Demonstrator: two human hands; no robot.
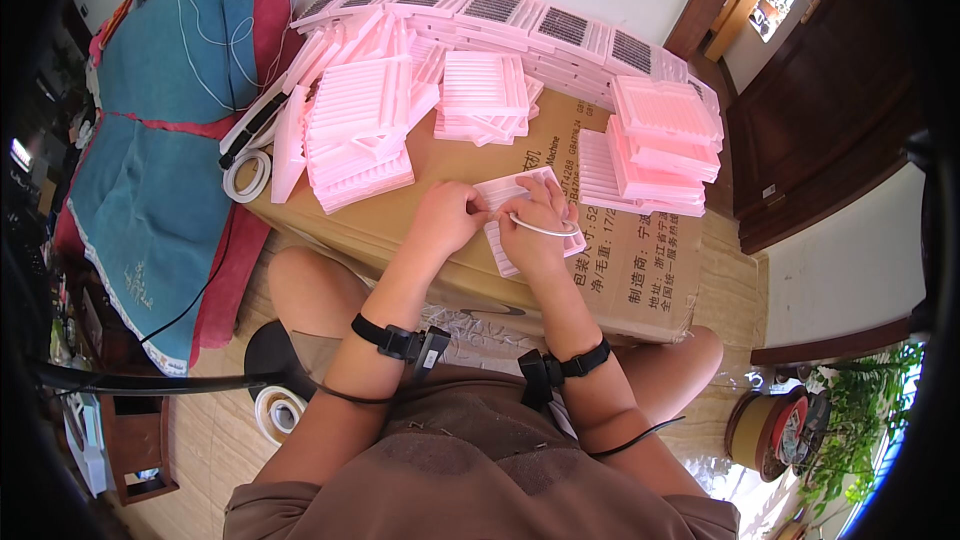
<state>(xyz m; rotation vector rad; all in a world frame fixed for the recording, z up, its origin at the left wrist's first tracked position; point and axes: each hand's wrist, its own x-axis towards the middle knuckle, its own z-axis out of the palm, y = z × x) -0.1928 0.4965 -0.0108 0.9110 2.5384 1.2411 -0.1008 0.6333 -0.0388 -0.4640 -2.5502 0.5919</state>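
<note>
A pink ridged foam tray (504, 187) lies tilted on the cardboard box, under both my hands. My left hand (447, 219) is closed at the tray's left side, thumb and fingertips pinched together close to the right hand's fingertips. Whatever sits in that pinch is too small to make out. My right hand (536, 243) lies over the middle of the tray with its fingers curled around a thin white ring (549, 231), which looks like a roll of tape. Part of the ring is hidden by the fingers.
Stacks of pink trays stand left (358, 105), centre (483, 85) and right (665, 130) on the cardboard box (640, 270). Behind runs a row of trays filled with dark strips (492, 6). White tape rolls lie at the box's left corner (247, 177) and on the floor (280, 413).
</note>
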